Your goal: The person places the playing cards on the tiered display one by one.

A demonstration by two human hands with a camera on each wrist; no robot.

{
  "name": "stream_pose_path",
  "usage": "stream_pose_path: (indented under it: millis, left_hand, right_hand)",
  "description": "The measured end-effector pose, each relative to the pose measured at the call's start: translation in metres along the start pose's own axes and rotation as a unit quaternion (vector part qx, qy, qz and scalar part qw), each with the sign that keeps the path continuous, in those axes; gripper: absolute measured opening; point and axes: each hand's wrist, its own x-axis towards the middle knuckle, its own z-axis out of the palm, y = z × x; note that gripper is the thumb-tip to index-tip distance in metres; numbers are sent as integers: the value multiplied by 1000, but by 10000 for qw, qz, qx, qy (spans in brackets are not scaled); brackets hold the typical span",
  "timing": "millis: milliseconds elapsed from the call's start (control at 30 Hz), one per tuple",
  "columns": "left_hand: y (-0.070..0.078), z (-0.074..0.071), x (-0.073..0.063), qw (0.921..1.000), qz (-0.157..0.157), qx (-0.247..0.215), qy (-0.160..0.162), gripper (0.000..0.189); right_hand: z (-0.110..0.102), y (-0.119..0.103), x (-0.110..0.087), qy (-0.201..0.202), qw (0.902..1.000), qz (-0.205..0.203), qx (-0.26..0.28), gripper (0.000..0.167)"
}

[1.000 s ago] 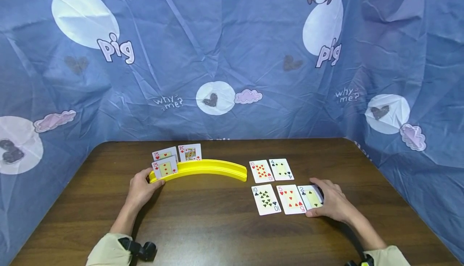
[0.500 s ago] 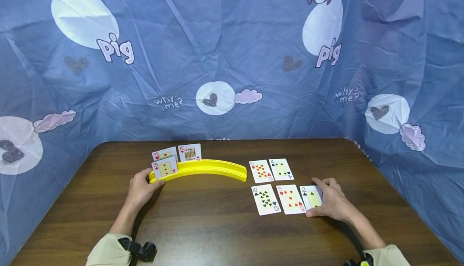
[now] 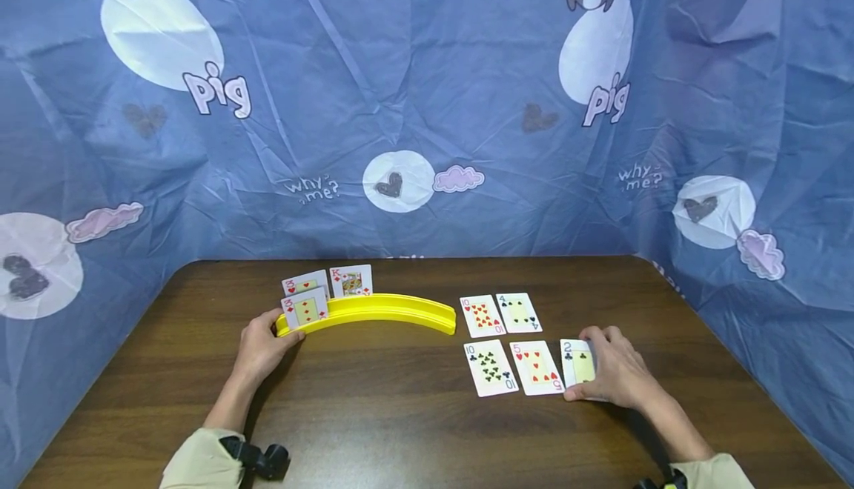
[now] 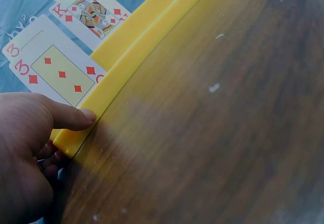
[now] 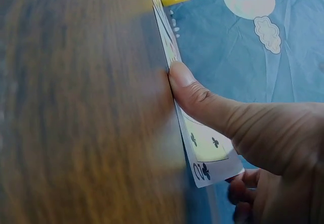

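My left hand (image 3: 259, 347) grips the left end of a curved yellow card holder (image 3: 394, 308), thumb on its front side. In its slots stand a three of diamonds (image 3: 305, 310), a three of hearts (image 3: 303, 281) behind it and a king of diamonds (image 3: 351, 281). On the right, my right hand (image 3: 622, 370) holds a two of clubs (image 3: 579, 364) by its edges between thumb and fingers. The right wrist view shows the thumb on one edge of this card and fingertips at its far corner; part of its face is hidden by the hand.
Left of the two lies a five of hearts (image 3: 536, 368), then a ten of clubs (image 3: 490, 368). Behind them are a ten of hearts (image 3: 482, 315) and a four of spades (image 3: 519, 313). The brown wooden table (image 3: 400, 430) ends at a blue printed cloth (image 3: 427, 104).
The two of clubs has shifted slightly right, away from the five of hearts, and turned straighter in my right hand. My left hand and the card holder stay put.
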Motion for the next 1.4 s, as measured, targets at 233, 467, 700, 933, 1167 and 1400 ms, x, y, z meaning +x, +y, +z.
stream_pose_path:
  millis: [233, 467, 700, 933, 1167, 1400]
  left_hand:
    - [0, 0, 0, 9999, -53, -87, -38, 48]
    - [-1, 0, 2, 9999, -77, -109, -39, 49]
    - [-1, -1, 1, 10000, -15, -47, 38, 48]
    - [0, -1, 0, 9999, 54, -99, 23, 48]
    - [0, 0, 1, 9999, 52, -133, 47, 47]
    - [1, 0, 1, 10000, -5, -72, 60, 47]
  right_hand:
    - [-5, 2, 0, -221, 9987, -221, 392, 87]
    - [-20, 6, 0, -142, 9953, -395, 873, 57]
    - [-33, 10, -2, 104, 9924, -646, 1038, 34]
    - [-40, 11, -2, 309, 9901, -518, 1267, 21]
    - [-48, 8, 1, 504, 9860, -421, 1531, 16]
    - [-59, 3, 9, 666, 9850, -510, 1506, 14]
